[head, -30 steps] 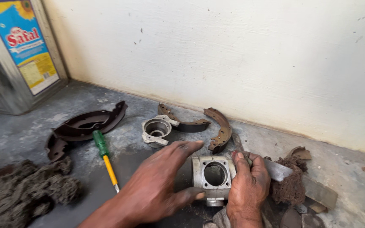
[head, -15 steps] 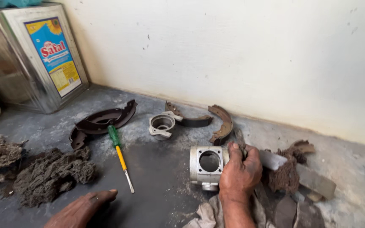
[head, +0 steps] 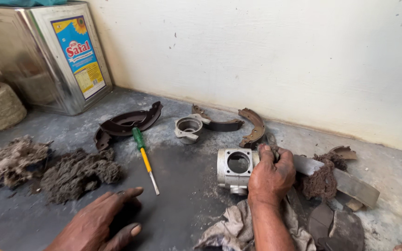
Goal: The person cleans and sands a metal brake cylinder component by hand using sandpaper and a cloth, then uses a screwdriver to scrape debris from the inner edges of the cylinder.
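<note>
cylinder block (head: 235,168) sits gripped at its side by my right hand (head: 271,175); left hand (head: 102,222) rests released, nearest the screwdriver (head: 144,159) beyond its fingertips, probably next.

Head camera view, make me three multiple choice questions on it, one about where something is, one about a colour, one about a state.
1. Where does the screwdriver lie?
A. on the floor between the dark fibre clumps and the metal housing
B. on top of the tin can
C. in the right hand

2. What colour is the screwdriver's handle?
A. red
B. green and yellow
C. black

3. What is the left hand doing?
A. gripping the screwdriver
B. lifting a brake shoe
C. resting open on the floor, holding nothing

Answers: 1 A, it lies on the grey floor, with the clumps to one side and the housing to the other. 2 B, green at the top, yellow below. 3 C, its palm is down and empty, while the right hand grips the housing's edge.
</note>
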